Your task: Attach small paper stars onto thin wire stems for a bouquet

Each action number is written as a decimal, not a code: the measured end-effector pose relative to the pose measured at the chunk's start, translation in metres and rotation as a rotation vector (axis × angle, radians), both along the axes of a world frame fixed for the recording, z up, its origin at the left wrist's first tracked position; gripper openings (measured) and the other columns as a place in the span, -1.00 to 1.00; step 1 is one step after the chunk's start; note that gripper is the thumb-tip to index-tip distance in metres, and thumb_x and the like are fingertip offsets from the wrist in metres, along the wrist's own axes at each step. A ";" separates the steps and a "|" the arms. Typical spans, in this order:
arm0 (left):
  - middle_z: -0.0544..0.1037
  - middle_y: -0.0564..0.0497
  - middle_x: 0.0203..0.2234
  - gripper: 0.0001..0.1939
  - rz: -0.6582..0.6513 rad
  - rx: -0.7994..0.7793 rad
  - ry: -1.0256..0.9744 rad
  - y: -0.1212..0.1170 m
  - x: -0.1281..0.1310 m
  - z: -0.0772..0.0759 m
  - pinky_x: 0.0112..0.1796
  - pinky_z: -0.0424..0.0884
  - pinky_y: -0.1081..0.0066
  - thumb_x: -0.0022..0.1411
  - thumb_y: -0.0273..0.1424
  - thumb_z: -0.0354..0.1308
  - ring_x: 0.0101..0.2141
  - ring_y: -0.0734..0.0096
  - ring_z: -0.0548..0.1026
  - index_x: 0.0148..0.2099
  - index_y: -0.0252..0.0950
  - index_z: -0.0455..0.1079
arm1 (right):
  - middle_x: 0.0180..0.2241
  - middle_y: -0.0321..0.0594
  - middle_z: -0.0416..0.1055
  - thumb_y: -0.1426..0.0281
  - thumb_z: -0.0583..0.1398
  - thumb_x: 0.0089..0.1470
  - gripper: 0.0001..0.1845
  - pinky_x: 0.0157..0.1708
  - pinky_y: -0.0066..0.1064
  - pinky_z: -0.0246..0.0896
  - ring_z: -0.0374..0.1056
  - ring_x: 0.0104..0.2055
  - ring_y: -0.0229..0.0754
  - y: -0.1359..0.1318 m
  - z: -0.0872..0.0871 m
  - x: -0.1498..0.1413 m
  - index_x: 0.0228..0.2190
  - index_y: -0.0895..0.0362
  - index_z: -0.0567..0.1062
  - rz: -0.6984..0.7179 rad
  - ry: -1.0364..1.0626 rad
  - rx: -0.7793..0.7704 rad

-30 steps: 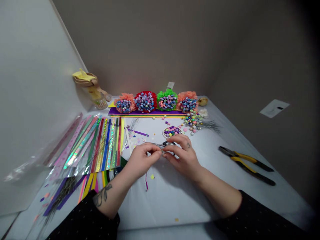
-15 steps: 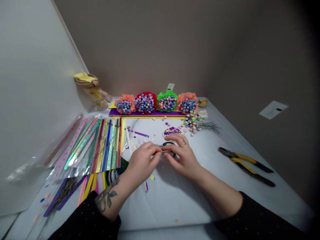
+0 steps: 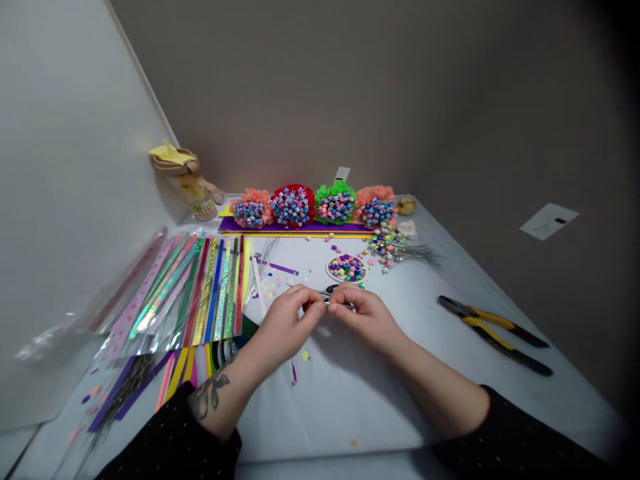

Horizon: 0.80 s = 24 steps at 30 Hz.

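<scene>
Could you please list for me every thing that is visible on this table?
paper-star bouquets: four, orange, red, green and orange ruffs, back edge, on a purple strip
paper strips: many, multicoloured and holographic, left
round tray of paper stars: one, mixed colours, centre
loose paper stars: many, mixed colours, right of the tray
pliers: one pair, yellow and black handles, right
clear bottle: one, tan strap, back left corner
small scissors: one pair, black handles, between the hands
left hand: one, bare, beside the scissors
right hand: one, bare, at the scissors
</scene>
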<state>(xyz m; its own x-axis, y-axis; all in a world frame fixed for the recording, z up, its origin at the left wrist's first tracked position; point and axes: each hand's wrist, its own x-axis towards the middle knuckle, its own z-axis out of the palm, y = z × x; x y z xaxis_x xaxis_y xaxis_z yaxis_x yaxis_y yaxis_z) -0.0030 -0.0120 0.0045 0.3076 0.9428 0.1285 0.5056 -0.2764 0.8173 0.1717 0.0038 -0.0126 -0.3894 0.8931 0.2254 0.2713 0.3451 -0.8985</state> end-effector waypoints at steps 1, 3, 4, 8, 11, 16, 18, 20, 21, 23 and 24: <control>0.41 0.06 -0.45 -0.85 0.007 -0.013 0.000 0.000 0.000 0.000 -0.34 0.26 0.42 0.23 -0.41 -0.01 -0.38 0.42 0.36 -0.37 -0.28 0.35 | -0.49 -0.26 0.34 0.37 0.14 0.06 -0.81 -0.35 -0.39 0.18 0.28 -0.40 -0.24 0.000 0.001 0.000 -0.55 0.15 0.41 0.011 0.015 0.005; 0.40 0.07 -0.48 -0.83 0.017 -0.028 0.000 0.001 0.000 0.000 -0.35 0.25 0.43 0.23 -0.41 -0.02 -0.40 0.42 0.35 -0.38 -0.28 0.34 | -0.45 -0.22 0.38 0.37 0.15 0.06 -0.84 -0.31 -0.37 0.21 0.31 -0.36 -0.22 0.000 0.001 0.001 -0.51 0.15 0.46 0.010 0.020 0.028; 0.40 0.07 -0.48 -0.83 0.021 -0.031 -0.002 0.001 0.000 -0.001 -0.35 0.25 0.43 0.23 -0.41 -0.03 -0.41 0.42 0.35 -0.39 -0.28 0.33 | -0.43 -0.21 0.39 0.38 0.16 0.06 -0.86 -0.29 -0.36 0.22 0.33 -0.34 -0.21 0.000 0.001 0.001 -0.48 0.15 0.48 0.000 0.015 0.043; 0.42 0.06 -0.45 -0.82 0.029 -0.020 -0.008 0.000 0.001 -0.001 -0.33 0.25 0.43 0.25 -0.41 -0.04 -0.38 0.42 0.37 -0.37 -0.28 0.33 | -0.40 -0.20 0.40 0.41 0.19 0.01 -0.93 -0.28 -0.36 0.23 0.34 -0.31 -0.20 -0.002 -0.001 -0.001 -0.42 0.14 0.49 -0.049 0.010 0.086; 0.42 0.04 -0.43 -0.81 0.034 -0.005 0.006 -0.001 0.002 0.000 -0.32 0.26 0.43 0.25 -0.41 -0.05 -0.36 0.41 0.37 -0.37 -0.29 0.34 | -0.44 -0.23 0.37 0.45 0.18 -0.01 -0.93 -0.31 -0.39 0.21 0.32 -0.35 -0.23 -0.003 -0.002 -0.003 -0.49 0.15 0.46 -0.082 -0.005 0.074; 0.41 0.03 -0.43 -0.81 0.016 0.011 0.019 -0.001 0.003 0.000 -0.31 0.26 0.42 0.25 -0.41 -0.04 -0.35 0.40 0.37 -0.37 -0.29 0.34 | -0.52 -0.29 0.31 0.48 0.14 -0.03 -0.86 -0.36 -0.42 0.16 0.25 -0.42 -0.26 -0.003 -0.001 -0.004 -0.59 0.14 0.36 -0.114 -0.038 0.032; 0.40 0.03 -0.43 -0.84 0.013 0.016 0.029 -0.001 0.003 -0.001 -0.31 0.27 0.42 0.23 -0.43 -0.02 -0.36 0.40 0.37 -0.37 -0.29 0.34 | -0.52 -0.30 0.30 0.48 0.13 -0.04 -0.86 -0.37 -0.42 0.15 0.25 -0.42 -0.26 -0.003 -0.001 -0.004 -0.60 0.14 0.35 -0.109 -0.041 0.017; 0.40 0.04 -0.43 -0.87 0.015 0.012 0.028 -0.001 0.002 -0.001 -0.31 0.27 0.42 0.20 -0.45 -0.01 -0.36 0.41 0.37 -0.38 -0.28 0.34 | -0.52 -0.29 0.31 0.45 0.15 -0.05 -0.87 -0.36 -0.41 0.15 0.25 -0.41 -0.24 -0.002 0.000 -0.004 -0.60 0.13 0.37 -0.092 -0.031 0.002; 0.39 0.05 -0.44 -0.87 0.018 0.007 0.022 -0.001 0.002 -0.001 -0.32 0.27 0.42 0.19 -0.46 0.00 -0.37 0.41 0.36 -0.39 -0.28 0.33 | -0.51 -0.28 0.32 0.43 0.16 -0.04 -0.86 -0.35 -0.40 0.15 0.26 -0.41 -0.23 -0.002 0.000 -0.003 -0.59 0.14 0.38 -0.080 -0.013 -0.012; 0.39 0.06 -0.47 -0.87 0.027 -0.015 0.005 0.000 0.001 -0.001 -0.33 0.26 0.42 0.18 -0.46 0.00 -0.39 0.42 0.36 -0.40 -0.28 0.33 | -0.49 -0.25 0.35 0.35 0.15 -0.01 -0.82 -0.33 -0.38 0.16 0.27 -0.38 -0.21 0.000 0.001 -0.001 -0.57 0.14 0.43 -0.045 0.072 -0.078; 0.39 0.07 -0.47 -0.86 0.032 -0.033 -0.006 0.000 0.001 0.000 -0.34 0.26 0.42 0.19 -0.45 0.00 -0.39 0.42 0.35 -0.40 -0.28 0.33 | -0.49 -0.23 0.37 0.29 0.12 0.03 -0.76 -0.33 -0.37 0.16 0.28 -0.38 -0.20 0.001 0.001 0.000 -0.56 0.14 0.45 -0.024 0.142 -0.147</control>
